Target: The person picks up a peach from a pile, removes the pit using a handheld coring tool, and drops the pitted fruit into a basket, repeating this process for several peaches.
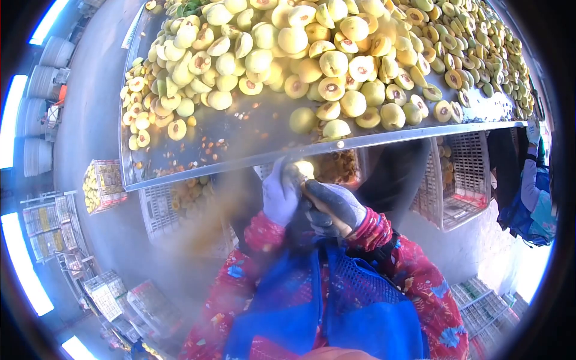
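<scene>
And here, our left hand [279, 197] and right hand [336, 207] together, tight on yellow fruit [305, 168], heaped fruit halves [332, 89] beyond

Grey, smooth floor [90, 132], open at left, washed out by glare at right. Long metal bench [486, 111] across top, raised front rim. Bright white light strips [13, 120] along left edge; lamps or windows, can't tell. Pale round tubs [39, 117] in row, upper left. Slatted plastic crates [107, 300] piled lower left, more below bench and lower right. Far background small, blurry.
</scene>
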Tool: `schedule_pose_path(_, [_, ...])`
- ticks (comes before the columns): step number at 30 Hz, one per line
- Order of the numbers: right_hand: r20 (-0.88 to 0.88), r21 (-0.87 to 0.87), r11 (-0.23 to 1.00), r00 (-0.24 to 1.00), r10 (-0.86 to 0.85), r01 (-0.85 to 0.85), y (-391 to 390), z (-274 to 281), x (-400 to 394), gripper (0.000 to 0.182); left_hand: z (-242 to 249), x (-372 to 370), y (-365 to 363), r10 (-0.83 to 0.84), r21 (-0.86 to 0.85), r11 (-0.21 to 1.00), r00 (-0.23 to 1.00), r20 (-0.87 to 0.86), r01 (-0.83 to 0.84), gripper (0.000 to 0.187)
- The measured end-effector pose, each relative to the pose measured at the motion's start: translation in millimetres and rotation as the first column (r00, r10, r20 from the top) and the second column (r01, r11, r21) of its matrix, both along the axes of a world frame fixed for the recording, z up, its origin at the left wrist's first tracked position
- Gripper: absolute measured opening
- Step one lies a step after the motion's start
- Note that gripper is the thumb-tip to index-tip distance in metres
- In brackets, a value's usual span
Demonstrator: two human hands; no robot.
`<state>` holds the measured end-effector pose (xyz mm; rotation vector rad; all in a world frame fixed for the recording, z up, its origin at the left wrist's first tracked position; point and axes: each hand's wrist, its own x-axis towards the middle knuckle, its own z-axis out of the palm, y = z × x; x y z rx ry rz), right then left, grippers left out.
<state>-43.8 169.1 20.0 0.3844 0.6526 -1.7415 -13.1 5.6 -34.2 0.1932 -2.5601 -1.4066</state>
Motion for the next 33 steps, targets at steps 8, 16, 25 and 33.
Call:
schedule_pose_path(8, [0.416, -0.633, 0.759, 0.894, 0.168, 0.153, 10, -43, 8, 0.044, 17, 3, -6, -0.196, 0.113, 0.972, 0.977, -0.085, 0.205, 0.035])
schedule_pose_path(16, [0.593, -0.447, 0.808, 0.803, -0.054, 0.384, -1, -29, 13, 0.041, -25, 8, 18, 0.196, 0.706, 0.674, 0.974, 0.112, -0.217, 0.033])
schedule_pose_path(25, [0.44, -0.653, 0.665, 0.896, -0.055, 0.361, 3, -45, 10, 0.049, -11, 58, -50, 0.403, -0.496, 0.761, 0.904, -0.145, -0.419, 0.043])
schedule_pose_path(33, [0.364, -0.523, 0.828, 0.931, -0.001, 0.205, 19, -76, -1, 0.046, 79, 0, -87, 0.408, -0.678, 0.709, 0.897, 0.171, -0.193, 0.05])
